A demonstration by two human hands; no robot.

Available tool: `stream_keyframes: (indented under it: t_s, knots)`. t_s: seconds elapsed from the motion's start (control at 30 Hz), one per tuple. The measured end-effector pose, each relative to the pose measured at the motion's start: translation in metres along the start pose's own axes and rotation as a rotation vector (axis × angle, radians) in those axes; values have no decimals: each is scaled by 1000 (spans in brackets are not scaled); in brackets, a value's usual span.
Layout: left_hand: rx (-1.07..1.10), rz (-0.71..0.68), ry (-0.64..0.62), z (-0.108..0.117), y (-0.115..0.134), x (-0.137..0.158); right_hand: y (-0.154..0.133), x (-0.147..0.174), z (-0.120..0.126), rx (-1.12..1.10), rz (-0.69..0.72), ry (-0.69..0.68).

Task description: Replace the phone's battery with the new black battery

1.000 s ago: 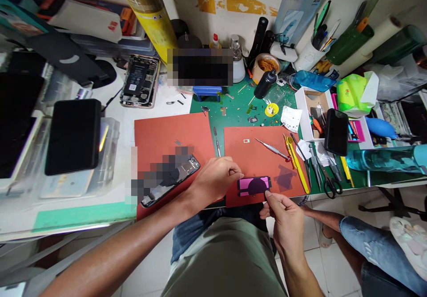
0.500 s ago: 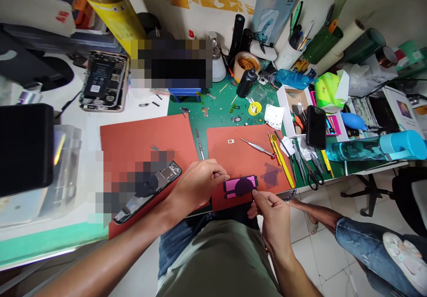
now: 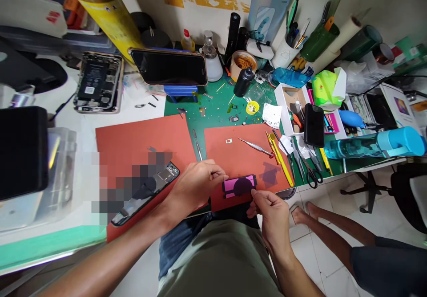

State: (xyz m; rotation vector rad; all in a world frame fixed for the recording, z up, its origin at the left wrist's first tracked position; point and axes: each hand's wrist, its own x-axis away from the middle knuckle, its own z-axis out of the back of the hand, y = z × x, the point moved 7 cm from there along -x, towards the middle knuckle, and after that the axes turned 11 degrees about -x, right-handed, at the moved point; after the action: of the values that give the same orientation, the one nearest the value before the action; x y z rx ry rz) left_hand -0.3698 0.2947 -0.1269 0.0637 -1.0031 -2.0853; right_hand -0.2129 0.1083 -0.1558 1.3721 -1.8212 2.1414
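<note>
My left hand [image 3: 200, 179] is closed, its thumb and forefinger pinched at the left edge of a flat pink-and-black film piece [image 3: 231, 192]. At the piece's lower right corner, the thumb and fingers of my right hand [image 3: 271, 210] are pressed together. The film piece has a dark round patch in its middle and lies on or just above the right red mat [image 3: 216, 154]; I cannot tell which. Left of my left hand, an opened phone housing [image 3: 167, 174] rests on another red mat [image 3: 147, 132], partly pixelated. A dark film scrap [image 3: 269, 175] lies right of the piece.
A metal pick [image 3: 197, 144] lies between the mats. A slim screwdriver [image 3: 255, 146], a yellow-handled tool [image 3: 280, 159] and scissors [image 3: 313, 174] lie to the right. Behind are a phone [image 3: 170, 67] on a blue stand and a black bottle [image 3: 244, 82]. Another person's legs [image 3: 327, 225] show at right.
My hands and the film piece have hardly moved. The view has shifted slightly. At the right, legs in dark shorts now show where a jeans-clad leg was.
</note>
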Motion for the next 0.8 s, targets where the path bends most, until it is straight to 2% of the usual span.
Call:
stream_keyframes:
  t_s: [0.6,0.67,0.73,0.77,0.8]
  knots:
    - [-85,13,33,0,2,5,2,1,1,9,13,-15]
    - [-133,29,83,5,6,13,2,1,0,7,11,-13]
    - [-246,0,187,8,17,28,1,2,0,8,8,-10]
    - [-322,-41,255,8,26,37,1,2,0,9,7,-10]
    - [-404,-158,315,4,39,48,1,2,0,9,6,-12]
